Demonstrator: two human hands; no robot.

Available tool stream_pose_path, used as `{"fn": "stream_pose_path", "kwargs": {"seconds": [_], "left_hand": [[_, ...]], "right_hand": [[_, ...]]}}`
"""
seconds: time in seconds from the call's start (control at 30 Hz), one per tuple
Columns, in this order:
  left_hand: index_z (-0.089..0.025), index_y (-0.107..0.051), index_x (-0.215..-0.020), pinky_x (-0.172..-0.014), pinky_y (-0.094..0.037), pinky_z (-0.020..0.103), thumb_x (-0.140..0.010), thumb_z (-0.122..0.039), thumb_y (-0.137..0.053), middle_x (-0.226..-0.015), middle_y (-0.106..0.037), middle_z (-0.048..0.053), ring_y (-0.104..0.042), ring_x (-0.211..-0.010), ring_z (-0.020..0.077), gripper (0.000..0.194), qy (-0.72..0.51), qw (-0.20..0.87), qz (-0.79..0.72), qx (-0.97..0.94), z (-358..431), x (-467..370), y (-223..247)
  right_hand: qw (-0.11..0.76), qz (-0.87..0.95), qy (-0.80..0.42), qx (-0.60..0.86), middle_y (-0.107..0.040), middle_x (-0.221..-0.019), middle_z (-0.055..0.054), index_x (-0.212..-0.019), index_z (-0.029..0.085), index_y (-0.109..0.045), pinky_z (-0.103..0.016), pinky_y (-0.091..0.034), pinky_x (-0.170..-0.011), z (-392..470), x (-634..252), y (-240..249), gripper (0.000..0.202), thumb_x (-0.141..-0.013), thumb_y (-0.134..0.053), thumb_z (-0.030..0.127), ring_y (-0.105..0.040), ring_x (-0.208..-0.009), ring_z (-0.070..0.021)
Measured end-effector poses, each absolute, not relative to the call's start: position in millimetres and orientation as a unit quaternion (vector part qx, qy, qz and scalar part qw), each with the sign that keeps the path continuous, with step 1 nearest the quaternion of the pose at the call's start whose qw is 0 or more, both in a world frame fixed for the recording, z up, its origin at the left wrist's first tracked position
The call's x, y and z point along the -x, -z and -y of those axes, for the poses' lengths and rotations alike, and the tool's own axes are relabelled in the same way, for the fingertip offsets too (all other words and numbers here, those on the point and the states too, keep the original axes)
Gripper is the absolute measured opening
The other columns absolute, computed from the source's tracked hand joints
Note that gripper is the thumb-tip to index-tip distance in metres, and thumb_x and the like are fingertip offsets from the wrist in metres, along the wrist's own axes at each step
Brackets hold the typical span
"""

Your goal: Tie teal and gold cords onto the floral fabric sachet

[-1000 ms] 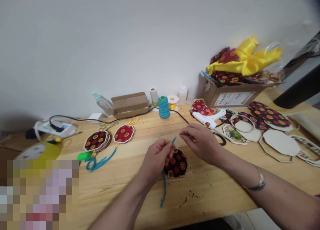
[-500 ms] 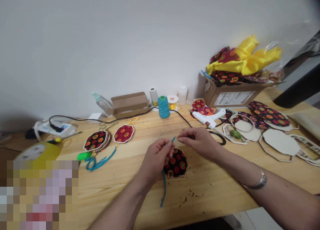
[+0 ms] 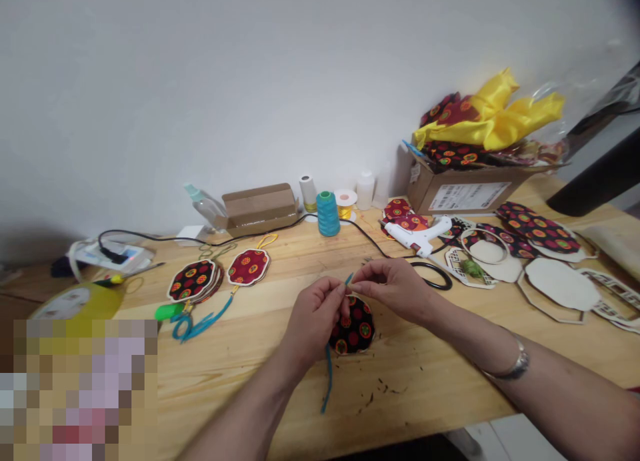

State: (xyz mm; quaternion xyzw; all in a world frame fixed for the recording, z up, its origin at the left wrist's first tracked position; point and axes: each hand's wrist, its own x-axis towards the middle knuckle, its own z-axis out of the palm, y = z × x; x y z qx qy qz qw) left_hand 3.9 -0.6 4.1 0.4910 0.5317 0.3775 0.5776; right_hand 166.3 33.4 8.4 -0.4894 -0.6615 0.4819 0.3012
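Observation:
My left hand [image 3: 320,317] pinches a blue thread tassel [image 3: 328,379]; its short upper end pokes out above the fingertips and its long end hangs below the hand. My right hand [image 3: 395,287] is closed in a pinch right beside that upper end, almost touching my left fingertips. Whatever is between the right fingers is too small to make out. Just under both hands lies a round black ornament [image 3: 357,327] with red and orange flower patterns and a pale edge, partly covered by my left hand.
A blue thread cone [image 3: 328,215] stands toward the wall. At right are a white glue gun [image 3: 413,235], a black ring [image 3: 435,276], pale wooden shapes [image 3: 563,284] and a cardboard box [image 3: 465,191] of fabric. Finished ornaments [image 3: 249,267] and a green lighter-like object [image 3: 169,312] lie left.
My right hand has moved slightly left, bringing its fingertips up to the tassel's upper end. My left hand stays almost where it was, keeping its pinch on the tassel.

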Motion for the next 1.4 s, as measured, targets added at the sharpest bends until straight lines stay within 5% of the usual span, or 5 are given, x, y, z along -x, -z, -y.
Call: {"fn": "stream_pose_path", "kwargs": {"seconds": [0.93,1.27,1.4], "left_hand": [[-0.017,-0.054,-0.070,-0.041,-0.025,0.018,-0.079,-0.037,-0.054,-0.051,-0.046,-0.006,-0.035,-0.042,0.0056,0.022,-0.380,0.584,-0.535,-0.478,1.1,-4.8,-5.5],[-0.016,-0.054,-0.070,-0.042,-0.024,0.018,-0.081,-0.035,-0.053,-0.052,-0.047,-0.006,-0.035,-0.044,0.0051,0.021,-0.381,0.581,-0.536,-0.480,1.4,-4.5,-4.9],[-0.016,-0.055,-0.073,-0.041,-0.024,0.018,-0.081,-0.035,-0.052,-0.053,-0.047,-0.005,-0.035,-0.044,0.0049,0.021,-0.379,0.580,-0.537,-0.481,1.0,-4.3,-4.4]], "right_hand": [[0.329,0.664,-0.464,0.485,-0.060,-0.065,-0.001,-0.068,0.015,-0.063,-0.022,-0.040,-0.056,-34.2,-165.9,-9.3,0.016,-0.074,-0.058,0.029,-0.051,-0.061,-0.0110],[0.353,0.611,-0.501,0.501,-0.040,-0.047,0.007,-0.064,0.016,-0.055,-0.021,-0.030,-0.043,-33.6,-164.4,-12.2,0.020,-0.075,-0.056,0.033,-0.033,-0.043,-0.0064],[0.365,0.594,-0.511,0.503,-0.043,-0.048,0.005,-0.068,0.015,-0.059,-0.021,-0.028,-0.041,-34.6,-164.7,-10.4,0.030,-0.080,-0.050,0.040,-0.034,-0.041,-0.0067]]}}
